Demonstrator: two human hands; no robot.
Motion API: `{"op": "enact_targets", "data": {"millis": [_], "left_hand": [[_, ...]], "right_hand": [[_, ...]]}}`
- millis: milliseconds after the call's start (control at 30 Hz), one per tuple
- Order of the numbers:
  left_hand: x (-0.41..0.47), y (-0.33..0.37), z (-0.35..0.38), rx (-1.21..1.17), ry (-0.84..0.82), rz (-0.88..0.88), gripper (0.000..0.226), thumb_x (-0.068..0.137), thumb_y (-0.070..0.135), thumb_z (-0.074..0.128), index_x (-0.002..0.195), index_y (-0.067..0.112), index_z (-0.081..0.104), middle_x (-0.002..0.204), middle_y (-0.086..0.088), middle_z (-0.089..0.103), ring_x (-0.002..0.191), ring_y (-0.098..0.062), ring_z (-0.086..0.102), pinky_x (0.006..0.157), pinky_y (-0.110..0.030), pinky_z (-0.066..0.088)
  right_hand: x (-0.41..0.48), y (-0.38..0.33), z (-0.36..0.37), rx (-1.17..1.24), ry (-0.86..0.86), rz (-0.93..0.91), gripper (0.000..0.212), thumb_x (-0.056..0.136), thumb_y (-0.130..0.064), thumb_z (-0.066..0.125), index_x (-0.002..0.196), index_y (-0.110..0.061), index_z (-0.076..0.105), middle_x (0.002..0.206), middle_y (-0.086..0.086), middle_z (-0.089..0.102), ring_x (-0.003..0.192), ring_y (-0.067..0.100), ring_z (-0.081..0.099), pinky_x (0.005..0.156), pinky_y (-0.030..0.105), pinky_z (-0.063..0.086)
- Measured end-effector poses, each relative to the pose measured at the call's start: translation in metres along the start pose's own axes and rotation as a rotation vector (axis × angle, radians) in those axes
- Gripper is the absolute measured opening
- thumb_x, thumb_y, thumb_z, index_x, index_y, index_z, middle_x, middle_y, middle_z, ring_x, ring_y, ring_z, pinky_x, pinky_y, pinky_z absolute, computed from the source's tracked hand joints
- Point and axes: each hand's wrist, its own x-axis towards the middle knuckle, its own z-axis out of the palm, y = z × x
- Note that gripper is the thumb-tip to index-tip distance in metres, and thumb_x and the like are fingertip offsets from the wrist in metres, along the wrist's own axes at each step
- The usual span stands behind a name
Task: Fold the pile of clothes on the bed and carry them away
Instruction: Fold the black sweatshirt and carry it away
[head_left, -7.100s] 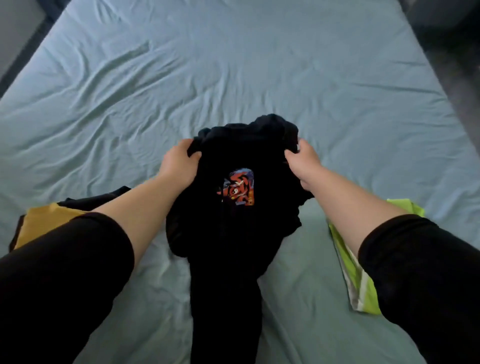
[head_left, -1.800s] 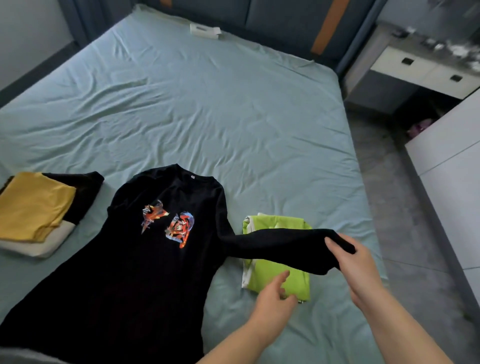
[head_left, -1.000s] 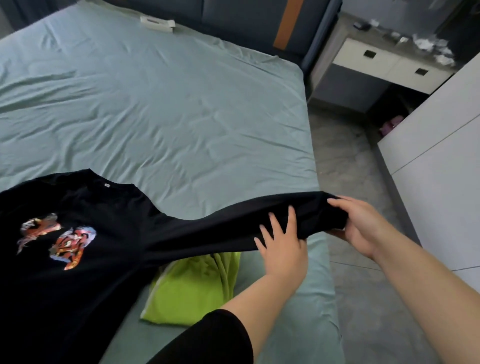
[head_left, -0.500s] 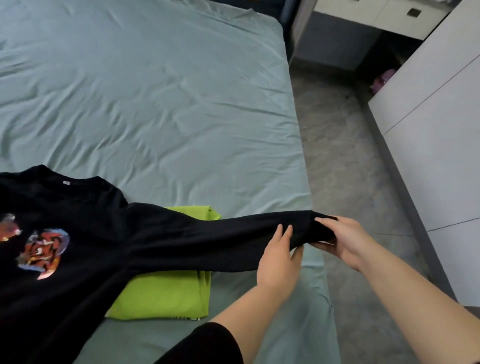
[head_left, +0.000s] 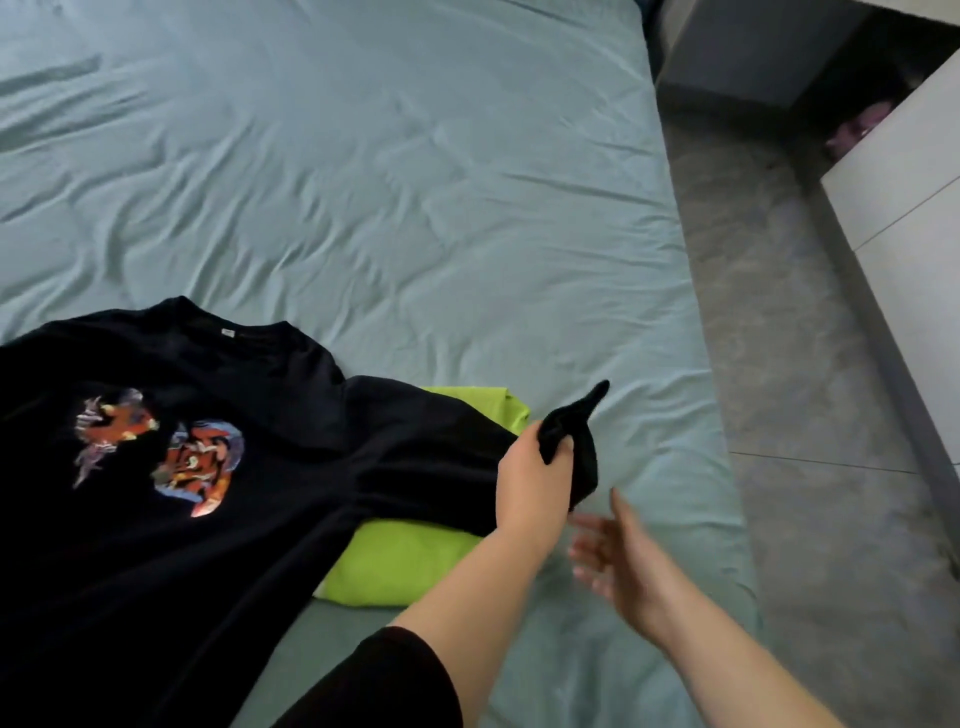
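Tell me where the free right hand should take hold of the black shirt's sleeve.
Likely the sleeve at its middle, coming from its near edge. The left hand pinches the cuff end, and the sleeve lies stretched across the folded green garment, so that edge is exposed toward the open right hand.

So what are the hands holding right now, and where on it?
The left hand grips the black shirt by the end of its sleeve; the right hand holds nothing.

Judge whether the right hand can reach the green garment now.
Probably not directly: the left arm crosses between right hand and green garment, whose middle the black sleeve covers.
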Motion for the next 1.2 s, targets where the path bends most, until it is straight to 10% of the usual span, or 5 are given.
{"op": "enact_targets", "data": {"millis": [233,633,1000,1200], "left_hand": [[0.047,-0.043,-0.173,-0.05,-0.013,-0.056,0.007,0.08,0.024,0.064,0.086,0.022,0.066,0.084,-0.002,0.07,0.084,-0.022,0.069,0.077,-0.043,0.059],[0.116,-0.13,-0.504,-0.052,0.022,-0.273,0.027,0.095,0.01,0.056,0.102,0.034,0.064,0.108,0.002,0.071,0.098,-0.016,0.069,0.081,-0.036,0.059],[0.175,-0.158,-0.597,-0.04,0.113,-0.294,0.012,0.095,0.016,0.059,0.104,0.018,0.065,0.104,-0.002,0.072,0.091,-0.014,0.071,0.069,-0.026,0.058],[0.2,-0.184,-0.602,0.155,0.228,-0.236,0.019,0.092,0.019,0.061,0.11,0.016,0.068,0.099,-0.004,0.073,0.092,-0.024,0.069,0.089,-0.044,0.055]], "right_hand": [[0.028,0.083,0.173,0.306,-0.322,0.12,0.075,0.072,-0.074,0.047,0.118,-0.016,0.059,0.114,0.004,0.071,0.111,0.02,0.062,0.087,0.037,0.049],[0.061,0.121,0.314,0.83,-0.016,-0.009,0.045,0.093,-0.036,0.057,0.132,-0.014,0.048,0.14,0.005,0.049,0.126,0.021,0.047,0.104,0.037,0.037],[0.099,0.158,0.34,0.704,0.121,0.01,0.049,0.096,-0.023,0.053,0.139,-0.005,0.039,0.138,0.012,0.05,0.129,0.025,0.047,0.103,0.039,0.04],[0.11,0.191,0.341,0.655,0.203,-0.011,0.044,0.098,-0.017,0.05,0.139,-0.005,0.039,0.139,0.018,0.046,0.129,0.029,0.046,0.107,0.042,0.037]]}}
